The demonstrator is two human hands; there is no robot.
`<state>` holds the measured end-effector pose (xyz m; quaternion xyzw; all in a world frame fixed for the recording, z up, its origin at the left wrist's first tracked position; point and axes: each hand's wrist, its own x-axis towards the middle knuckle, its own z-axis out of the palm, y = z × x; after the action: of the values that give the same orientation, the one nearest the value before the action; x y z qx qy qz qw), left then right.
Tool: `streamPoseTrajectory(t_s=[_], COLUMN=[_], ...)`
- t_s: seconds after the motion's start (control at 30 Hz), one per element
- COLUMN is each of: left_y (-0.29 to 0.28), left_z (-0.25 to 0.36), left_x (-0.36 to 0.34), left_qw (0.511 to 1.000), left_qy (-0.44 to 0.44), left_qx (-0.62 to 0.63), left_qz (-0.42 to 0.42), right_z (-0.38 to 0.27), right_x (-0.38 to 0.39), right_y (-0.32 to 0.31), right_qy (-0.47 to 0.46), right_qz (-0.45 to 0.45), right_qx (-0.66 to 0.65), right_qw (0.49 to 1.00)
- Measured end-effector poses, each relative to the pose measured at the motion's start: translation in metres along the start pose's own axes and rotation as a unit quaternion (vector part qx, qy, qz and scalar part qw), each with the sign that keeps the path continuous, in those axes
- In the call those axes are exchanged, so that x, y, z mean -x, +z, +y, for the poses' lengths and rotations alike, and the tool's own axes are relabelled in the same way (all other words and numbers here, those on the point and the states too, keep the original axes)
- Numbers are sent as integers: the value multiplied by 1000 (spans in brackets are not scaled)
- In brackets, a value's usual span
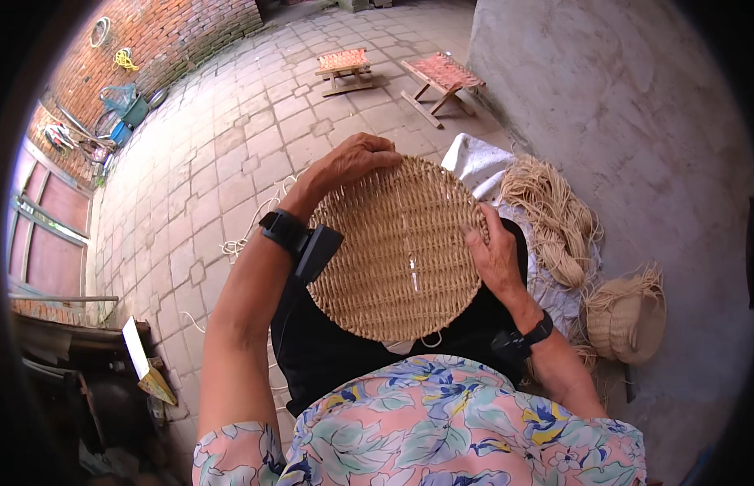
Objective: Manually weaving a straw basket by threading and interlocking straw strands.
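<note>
A round woven straw piece (397, 251), with a thick rope-like rim, is held above my lap, its flat face toward me. My left hand (360, 159) is closed over its far left rim, the fingertips partly hidden. At the right rim, my right hand (497, 253) grips it with the thumb on the face and the other fingers behind the edge. A short bright slit shows a little below the middle of the weave. Whether the piece has sides underneath is hidden.
Bundles of straw cord (551, 211) lie on a white cloth (478, 162) to my right, beside a woven basket (624, 320) with loose strands. A concrete wall (620, 121) rises there. Two folding stools (446, 73) stand ahead on the paving. Loose cord (255, 223) trails at left.
</note>
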<state>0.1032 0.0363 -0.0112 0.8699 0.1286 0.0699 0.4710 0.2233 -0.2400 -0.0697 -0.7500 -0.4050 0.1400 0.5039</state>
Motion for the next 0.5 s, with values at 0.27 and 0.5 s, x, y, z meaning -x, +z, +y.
streamPoseTrajectory(t_s=[0.27, 0.5], left_y=[-1, 0], left_z=[-19, -27], left_x=[-17, -23], left_qw=[998, 1000], left_qy=[43, 4], left_qx=[-52, -24], left_qz=[-10, -18], right_z=[-34, -19], right_x=[-23, -46], right_y=[-5, 26], right_qy=[-316, -398], right_qz=[-29, -119], right_qx=[202, 172], right_qw=[927, 893])
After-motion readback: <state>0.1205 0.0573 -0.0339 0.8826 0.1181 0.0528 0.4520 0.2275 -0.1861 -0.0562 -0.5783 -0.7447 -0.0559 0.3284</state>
